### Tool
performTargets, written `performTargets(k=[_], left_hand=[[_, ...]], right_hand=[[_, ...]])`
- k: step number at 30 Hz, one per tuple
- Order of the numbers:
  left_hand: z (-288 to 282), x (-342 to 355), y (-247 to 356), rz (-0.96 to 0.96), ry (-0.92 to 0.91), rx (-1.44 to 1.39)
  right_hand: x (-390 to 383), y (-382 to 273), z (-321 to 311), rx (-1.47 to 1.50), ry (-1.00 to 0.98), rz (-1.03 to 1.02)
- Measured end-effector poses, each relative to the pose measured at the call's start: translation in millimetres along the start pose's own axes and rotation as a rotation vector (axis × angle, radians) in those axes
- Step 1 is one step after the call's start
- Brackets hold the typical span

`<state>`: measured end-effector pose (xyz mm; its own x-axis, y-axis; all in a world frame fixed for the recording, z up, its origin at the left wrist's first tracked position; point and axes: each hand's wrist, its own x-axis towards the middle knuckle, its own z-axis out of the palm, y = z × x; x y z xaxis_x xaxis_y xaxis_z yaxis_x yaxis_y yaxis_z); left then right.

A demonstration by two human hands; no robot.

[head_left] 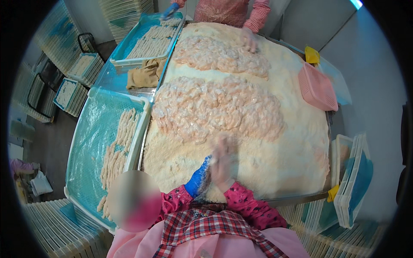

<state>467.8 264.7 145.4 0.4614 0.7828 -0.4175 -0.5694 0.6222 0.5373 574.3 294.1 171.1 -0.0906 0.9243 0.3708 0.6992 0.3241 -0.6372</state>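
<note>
My left hand (198,174), in a blue glove, and my right hand (221,163), pale and blurred at the fingertips, are pressed palm against palm over the floury bed (284,167) near the table's front. Their fingers point away from me, held straight and close together; what lies between them is hidden. Just beyond the fingertips lies a broad mound of glossy pale-pink pieces (217,107). To my left, a white-rimmed turquoise tray (84,142) holds several coated strips (122,137) in rows.
A co-worker (219,10) works behind a second pink mound (219,58). A tray of strips (118,51) and tan cloth (142,75) are back left, a pink basket (317,86) right, stacked trays (352,180) around. Another person's sleeve (21,165) shows far left.
</note>
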Motion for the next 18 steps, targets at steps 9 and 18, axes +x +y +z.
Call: performTargets(k=[9, 18], left_hand=[[-61.0, 20.1, 47.2, 0.123, -0.206, -0.671], [-214.3, -9.6, 267.2, 0.992, 0.936, 0.569]], right_hand=[[75.4, 90.7, -32.1, -0.401, 0.123, 0.095], [87.4, 93.6, -31.4, -0.395, 0.131, 0.228]])
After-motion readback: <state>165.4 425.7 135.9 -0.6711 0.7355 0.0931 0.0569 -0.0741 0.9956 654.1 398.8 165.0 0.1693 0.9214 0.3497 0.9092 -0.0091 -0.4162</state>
